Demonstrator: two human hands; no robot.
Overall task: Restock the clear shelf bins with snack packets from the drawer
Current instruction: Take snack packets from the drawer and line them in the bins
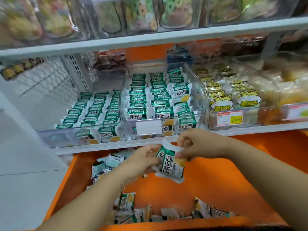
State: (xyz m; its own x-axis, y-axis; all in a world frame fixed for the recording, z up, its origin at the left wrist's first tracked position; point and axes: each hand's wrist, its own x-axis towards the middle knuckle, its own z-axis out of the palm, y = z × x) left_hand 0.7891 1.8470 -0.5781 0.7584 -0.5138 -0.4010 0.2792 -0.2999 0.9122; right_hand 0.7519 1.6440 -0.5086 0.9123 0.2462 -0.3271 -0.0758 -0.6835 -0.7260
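Both hands hold a small stack of green-and-white snack packets (171,162) above the open orange drawer (216,184). My left hand (143,160) grips the stack's left side, and my right hand (193,145) pinches its upper right edge. Loose packets (126,202) of the same kind lie in the drawer at the left and along its front. Just above, on the shelf, two clear bins hold rows of these packets: the left bin (55,135) and the middle bin (202,99).
A clear bin of yellow cat-printed packets (233,100) stands right of the middle bin, with a red price tag (230,118). The white shelf edge (116,147) runs just above the drawer. An upper shelf (150,39) carries more clear bins. Grey floor lies at left.
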